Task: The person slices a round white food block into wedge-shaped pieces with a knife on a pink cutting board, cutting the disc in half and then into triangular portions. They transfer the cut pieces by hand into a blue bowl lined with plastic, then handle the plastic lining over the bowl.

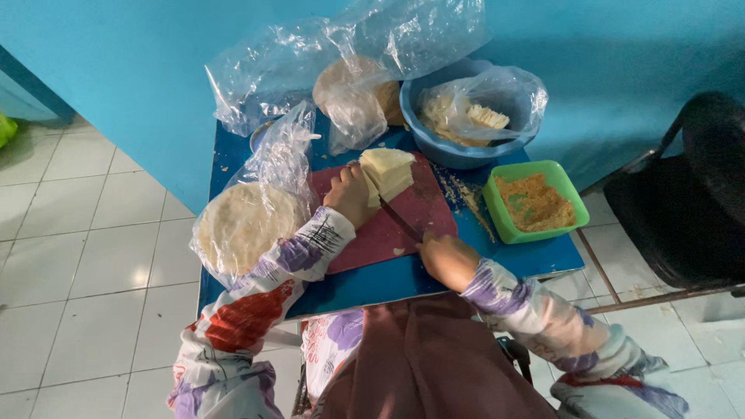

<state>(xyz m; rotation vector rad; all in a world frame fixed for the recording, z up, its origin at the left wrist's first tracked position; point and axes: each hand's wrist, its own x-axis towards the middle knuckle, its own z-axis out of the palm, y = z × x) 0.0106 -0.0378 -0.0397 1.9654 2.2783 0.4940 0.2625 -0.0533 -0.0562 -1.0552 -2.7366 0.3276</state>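
home kitchen corner: cutting board (388,225), food bowls (466,147), tiled floor (85,256)

Cutting board (372,233) sits mid-table; bagged flatbread stack (244,225) at its 9 o'clock, bowl (458,147) at 1, small tub (535,203) at 3.

There are two hands: the left hand (349,194) and the right hand (446,258). There is one knife (400,219) and one red cutting board (423,206). On the board lies one stack of pale wrappers (388,172). There are three clear plastic bags: one bag of round flat sheets (244,221), one bag at the back (349,85), and one bag in the bowl (485,105). There is one blue bowl (454,151), one green container (535,203) with crumbs, one blue table (388,279) and one black chair (687,202).
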